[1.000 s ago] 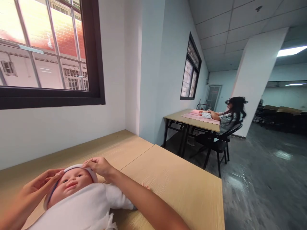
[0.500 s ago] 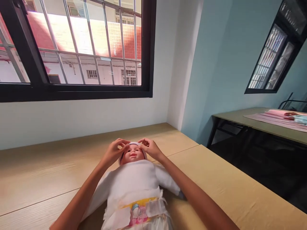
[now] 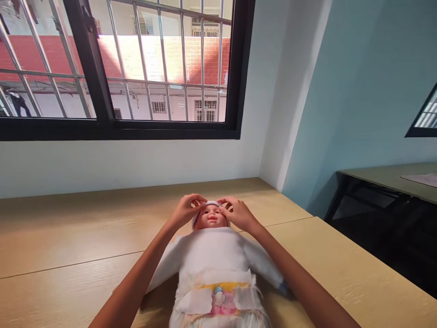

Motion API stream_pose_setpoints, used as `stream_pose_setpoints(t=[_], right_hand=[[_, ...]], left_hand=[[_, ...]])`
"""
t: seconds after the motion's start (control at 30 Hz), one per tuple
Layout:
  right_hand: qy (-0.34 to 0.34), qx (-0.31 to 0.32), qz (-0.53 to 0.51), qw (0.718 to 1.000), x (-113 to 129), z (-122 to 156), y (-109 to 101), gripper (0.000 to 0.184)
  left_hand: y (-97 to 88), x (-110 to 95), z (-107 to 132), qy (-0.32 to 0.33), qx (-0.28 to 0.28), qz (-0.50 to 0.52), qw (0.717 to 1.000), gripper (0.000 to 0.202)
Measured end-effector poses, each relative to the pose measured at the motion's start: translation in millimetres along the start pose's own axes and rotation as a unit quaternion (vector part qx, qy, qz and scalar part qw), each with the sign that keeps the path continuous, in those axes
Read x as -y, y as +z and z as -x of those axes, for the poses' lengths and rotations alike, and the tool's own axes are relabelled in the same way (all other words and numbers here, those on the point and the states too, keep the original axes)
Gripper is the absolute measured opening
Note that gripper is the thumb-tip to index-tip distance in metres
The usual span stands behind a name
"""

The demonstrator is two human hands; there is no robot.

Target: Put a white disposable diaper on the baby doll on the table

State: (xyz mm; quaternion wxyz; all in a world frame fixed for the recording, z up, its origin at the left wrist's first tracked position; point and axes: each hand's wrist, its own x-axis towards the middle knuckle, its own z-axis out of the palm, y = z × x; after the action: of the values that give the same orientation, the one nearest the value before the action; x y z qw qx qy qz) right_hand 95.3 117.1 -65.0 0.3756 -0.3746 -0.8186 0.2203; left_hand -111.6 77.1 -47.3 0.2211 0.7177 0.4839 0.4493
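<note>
A baby doll lies on its back on the wooden table, head toward the window. It wears a white top, a printed diaper and a white cap with a dark edge. My left hand pinches the cap's edge at the left side of the doll's head. On the other side my right hand grips the cap's right edge with curled fingers. Both forearms reach along the doll's sides.
A barred window fills the wall behind the table. The table's right edge drops to a dark floor. A second table with a pink mat's corner stands at the right.
The view swung left and settled over the doll, so the seated person at the far table left the frame. Both hands stayed on the cap, now gripping it at the two sides of the head.
</note>
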Motion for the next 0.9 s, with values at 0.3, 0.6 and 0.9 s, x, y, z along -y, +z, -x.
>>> stream_pose_setpoints(t=[0.3, 0.6, 0.9], right_hand=[[-0.034, -0.031, 0.070, 0.997, -1, 2, 8, 0.017], [-0.040, -0.014, 0.061, 0.997, 0, 1, 1, 0.013], [-0.070, 0.032, 0.111, 0.991, 15, 5, -6, 0.020]], left_hand=[[16.3, 8, 1, 0.014, -0.052, -0.034, 0.998, 0.019], [16.6, 10, 2, 0.012, -0.046, -0.052, 0.997, 0.020], [3.6, 3, 0, 0.024, 0.036, -0.062, 0.997, 0.024]])
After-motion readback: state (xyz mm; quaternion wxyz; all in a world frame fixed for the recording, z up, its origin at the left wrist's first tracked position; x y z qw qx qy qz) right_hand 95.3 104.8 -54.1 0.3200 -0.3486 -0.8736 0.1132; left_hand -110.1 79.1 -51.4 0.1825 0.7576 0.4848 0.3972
